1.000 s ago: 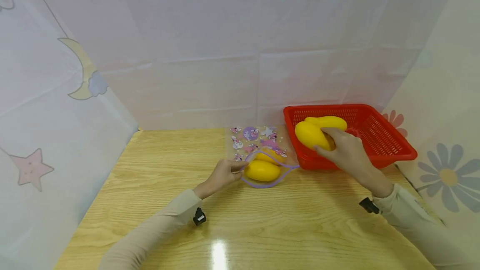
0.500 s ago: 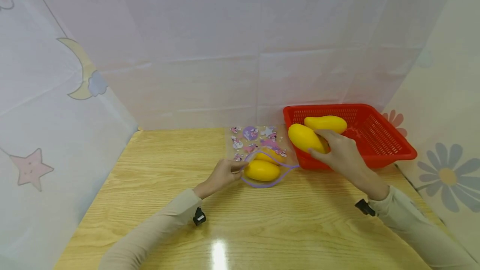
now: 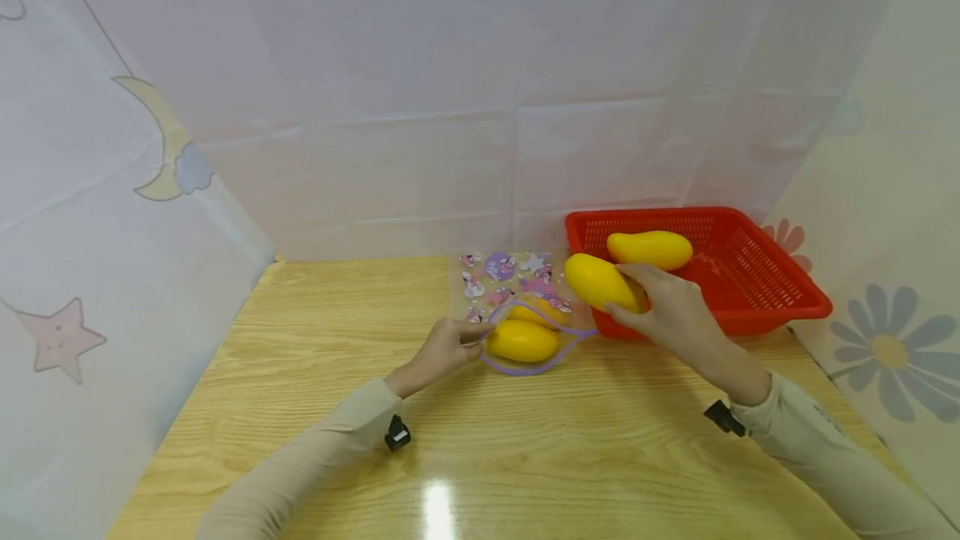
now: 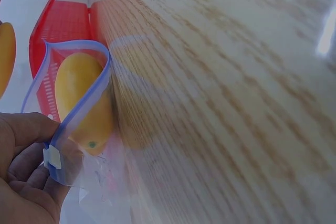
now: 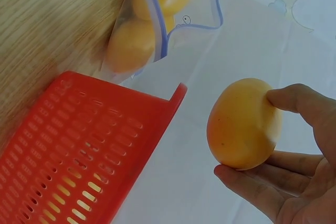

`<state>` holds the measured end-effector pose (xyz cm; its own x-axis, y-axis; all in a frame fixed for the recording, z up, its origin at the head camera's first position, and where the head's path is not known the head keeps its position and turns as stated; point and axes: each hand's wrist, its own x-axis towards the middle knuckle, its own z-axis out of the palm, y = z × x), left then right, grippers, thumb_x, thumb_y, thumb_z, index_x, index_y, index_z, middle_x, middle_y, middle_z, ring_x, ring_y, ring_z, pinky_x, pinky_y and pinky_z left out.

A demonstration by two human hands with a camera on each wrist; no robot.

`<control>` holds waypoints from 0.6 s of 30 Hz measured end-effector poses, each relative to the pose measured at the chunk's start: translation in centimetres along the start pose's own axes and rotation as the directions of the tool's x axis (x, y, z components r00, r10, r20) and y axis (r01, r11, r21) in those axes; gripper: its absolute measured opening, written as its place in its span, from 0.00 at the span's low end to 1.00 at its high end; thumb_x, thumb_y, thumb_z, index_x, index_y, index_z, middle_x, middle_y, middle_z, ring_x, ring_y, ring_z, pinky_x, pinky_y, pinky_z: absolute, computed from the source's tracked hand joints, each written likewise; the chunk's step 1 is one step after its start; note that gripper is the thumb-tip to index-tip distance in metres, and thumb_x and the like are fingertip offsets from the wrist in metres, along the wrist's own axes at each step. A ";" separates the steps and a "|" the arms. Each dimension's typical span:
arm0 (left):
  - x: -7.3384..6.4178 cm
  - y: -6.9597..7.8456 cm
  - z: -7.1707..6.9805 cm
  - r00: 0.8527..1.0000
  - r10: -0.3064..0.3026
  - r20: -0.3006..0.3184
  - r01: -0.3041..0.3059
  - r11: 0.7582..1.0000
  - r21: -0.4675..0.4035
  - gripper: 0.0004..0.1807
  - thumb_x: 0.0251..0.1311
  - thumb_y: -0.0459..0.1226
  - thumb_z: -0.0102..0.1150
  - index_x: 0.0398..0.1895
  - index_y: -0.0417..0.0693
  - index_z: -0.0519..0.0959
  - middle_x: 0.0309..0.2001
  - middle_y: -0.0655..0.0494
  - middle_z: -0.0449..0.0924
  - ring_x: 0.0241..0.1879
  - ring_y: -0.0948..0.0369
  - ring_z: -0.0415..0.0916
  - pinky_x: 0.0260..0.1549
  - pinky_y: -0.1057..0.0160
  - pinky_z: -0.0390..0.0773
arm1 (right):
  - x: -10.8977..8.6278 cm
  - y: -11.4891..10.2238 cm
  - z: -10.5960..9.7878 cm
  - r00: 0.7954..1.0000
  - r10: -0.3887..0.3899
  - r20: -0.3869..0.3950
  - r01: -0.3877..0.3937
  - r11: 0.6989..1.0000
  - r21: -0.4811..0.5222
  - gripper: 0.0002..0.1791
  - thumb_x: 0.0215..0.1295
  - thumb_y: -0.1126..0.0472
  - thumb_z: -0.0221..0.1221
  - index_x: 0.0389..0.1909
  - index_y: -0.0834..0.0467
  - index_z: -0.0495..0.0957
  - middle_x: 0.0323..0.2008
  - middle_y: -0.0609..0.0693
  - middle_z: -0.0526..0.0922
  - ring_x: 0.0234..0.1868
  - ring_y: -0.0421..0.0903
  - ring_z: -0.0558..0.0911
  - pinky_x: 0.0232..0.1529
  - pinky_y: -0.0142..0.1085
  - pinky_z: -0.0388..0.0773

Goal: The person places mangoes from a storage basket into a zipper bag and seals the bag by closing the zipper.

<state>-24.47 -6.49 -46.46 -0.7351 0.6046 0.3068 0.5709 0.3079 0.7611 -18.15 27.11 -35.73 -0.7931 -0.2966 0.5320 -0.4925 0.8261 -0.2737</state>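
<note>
Gripping a yellow mango (image 3: 596, 280) near the red basket (image 3: 772, 317), the right hand (image 3: 675, 312) hovers; the left hand (image 3: 446, 348) pinches a clear bag (image 3: 504, 288).

Soft light, glare on table (image 3: 525, 448); dimmer wrist views

Beige sleeves (image 3: 306, 455); black wrist devices (image 3: 398, 433)

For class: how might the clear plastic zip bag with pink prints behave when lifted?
The bag is probably floppy, since its purple rim bows into curves. It would likely sag, with two yellow oval fruits inside. Tipped mouth-down, it might spill them, because it gapes open.
</note>
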 end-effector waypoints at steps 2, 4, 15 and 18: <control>0.0 0.0 0.0 1.000 -0.002 0.000 0.002 1.000 -0.001 0.19 0.57 0.19 0.60 0.54 0.28 0.79 0.53 0.39 0.80 0.53 0.50 0.79 0.51 0.65 0.80 | 0.0 -0.2 0.1 1.000 -0.011 -0.003 0.011 1.000 0.004 0.30 0.52 0.60 0.75 0.54 0.67 0.77 0.45 0.59 0.83 0.31 0.50 0.79 0.30 0.45 0.85; 0.0 0.0 0.0 1.000 -0.004 0.002 0.004 1.000 -0.003 0.19 0.57 0.19 0.60 0.54 0.28 0.79 0.52 0.39 0.80 0.53 0.50 0.79 0.51 0.65 0.80 | -0.1 -0.3 0.2 1.000 -0.028 -0.010 0.028 1.000 0.008 0.29 0.51 0.60 0.75 0.52 0.67 0.78 0.45 0.59 0.84 0.32 0.50 0.80 0.31 0.46 0.85; 0.0 -0.1 0.0 1.000 -0.013 0.003 0.013 1.000 -0.015 0.19 0.58 0.19 0.60 0.54 0.28 0.79 0.53 0.39 0.80 0.53 0.50 0.80 0.51 0.65 0.80 | -0.5 -1.1 1.2 0.998 -0.054 0.010 0.054 0.998 0.027 0.29 0.50 0.61 0.75 0.53 0.66 0.79 0.45 0.58 0.84 0.36 0.50 0.82 0.33 0.46 0.84; 0.1 -0.1 0.0 1.000 -0.011 0.001 0.011 1.000 -0.013 0.19 0.57 0.19 0.60 0.54 0.28 0.79 0.53 0.39 0.80 0.53 0.50 0.80 0.51 0.65 0.80 | -0.5 -1.4 1.3 0.999 -0.039 0.027 0.038 0.999 0.036 0.29 0.51 0.61 0.75 0.54 0.65 0.78 0.47 0.57 0.84 0.38 0.51 0.82 0.36 0.47 0.85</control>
<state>-24.55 -6.48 -46.48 -0.7410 0.6019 0.2978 0.5578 0.3048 0.7720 -17.55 25.47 -36.61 -0.7825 -0.3413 0.5208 -0.5351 0.7963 -0.2821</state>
